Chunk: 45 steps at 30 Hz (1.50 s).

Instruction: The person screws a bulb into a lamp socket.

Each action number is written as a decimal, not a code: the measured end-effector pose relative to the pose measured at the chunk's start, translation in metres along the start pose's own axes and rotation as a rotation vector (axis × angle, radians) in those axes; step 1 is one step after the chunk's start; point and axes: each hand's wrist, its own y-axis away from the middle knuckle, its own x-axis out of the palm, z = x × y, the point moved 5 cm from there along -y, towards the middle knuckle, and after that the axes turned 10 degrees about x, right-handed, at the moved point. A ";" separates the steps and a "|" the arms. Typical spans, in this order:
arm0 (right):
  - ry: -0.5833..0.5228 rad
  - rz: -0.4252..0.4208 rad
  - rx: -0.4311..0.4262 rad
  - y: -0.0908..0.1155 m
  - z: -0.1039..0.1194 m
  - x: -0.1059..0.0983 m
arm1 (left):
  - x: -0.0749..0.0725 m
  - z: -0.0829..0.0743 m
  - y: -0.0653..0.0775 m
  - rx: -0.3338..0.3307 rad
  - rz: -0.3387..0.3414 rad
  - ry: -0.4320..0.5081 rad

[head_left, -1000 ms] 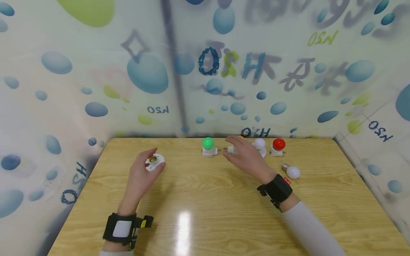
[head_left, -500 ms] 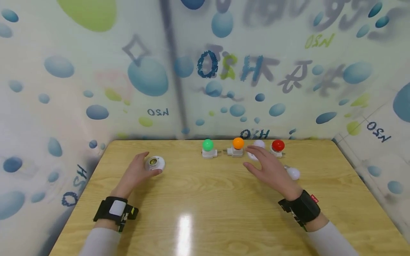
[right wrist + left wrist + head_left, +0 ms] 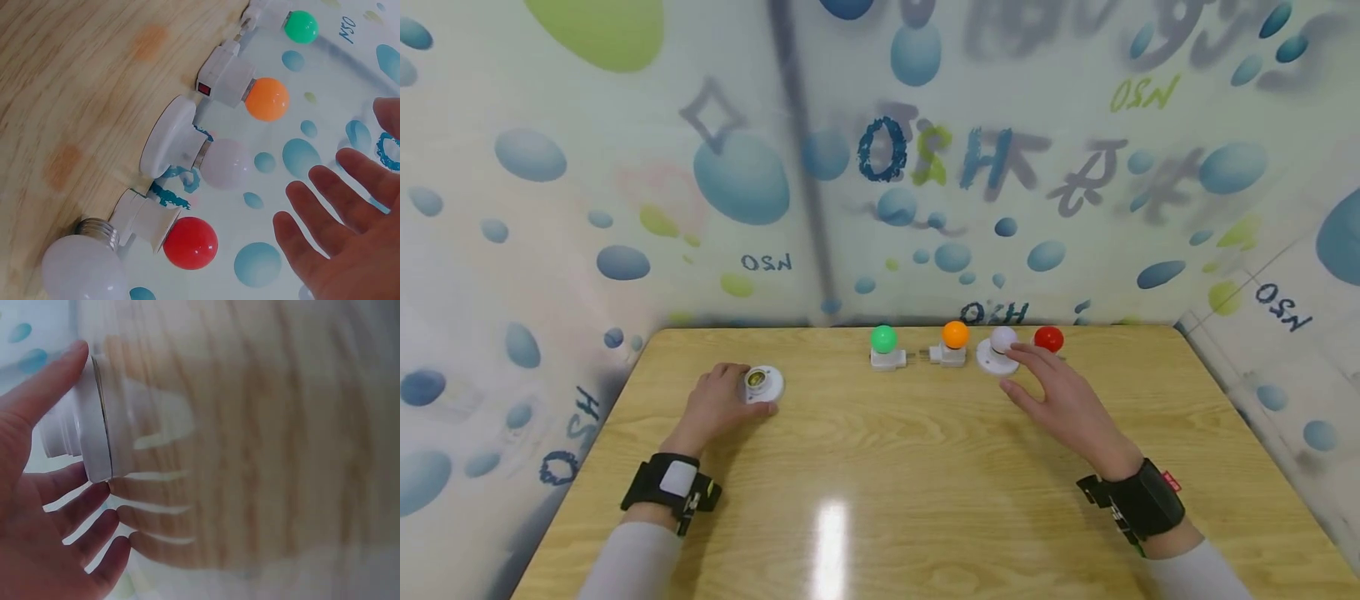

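Observation:
A round white lamp socket (image 3: 758, 383) with a brass-coloured inside lies on the table at the left. My left hand (image 3: 717, 405) is around it, and in the left wrist view the thumb and fingers (image 3: 97, 500) lie on opposite sides of its base. On the right, my right hand (image 3: 1070, 412) hovers with spread fingers, holding nothing. Its fingertips overlap the small white bulb (image 3: 1002, 339) in the head view; that bulb sits in a round white base (image 3: 169, 139). The red bulb (image 3: 190, 242) stands just beyond the hand. A larger loose white bulb (image 3: 84, 269) shows only in the right wrist view.
Along the table's back edge stand a green bulb (image 3: 883, 338) and an orange bulb (image 3: 956, 334), each in a white plug-in socket. A patterned sheet (image 3: 737, 167) rises behind the wooden table (image 3: 917, 500).
My right hand has moved right and toward me, uncovering the orange and small white bulbs and covering the loose bulb. My left hand has shifted lower around the socket, which stays in place.

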 end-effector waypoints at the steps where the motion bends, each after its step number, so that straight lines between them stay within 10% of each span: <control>1: 0.001 0.003 0.002 0.001 -0.001 0.000 | 0.000 0.000 0.000 0.001 -0.002 -0.004; 15: -0.016 0.021 0.045 0.006 -0.013 -0.005 | -0.004 -0.012 0.002 0.023 -0.099 0.050; 24: -0.020 0.027 0.058 0.010 -0.017 -0.006 | -0.002 -0.067 0.003 0.134 -0.102 0.158; 45: 0.007 -0.020 0.001 0.013 -0.021 -0.011 | 0.046 -0.167 0.014 0.399 0.028 0.046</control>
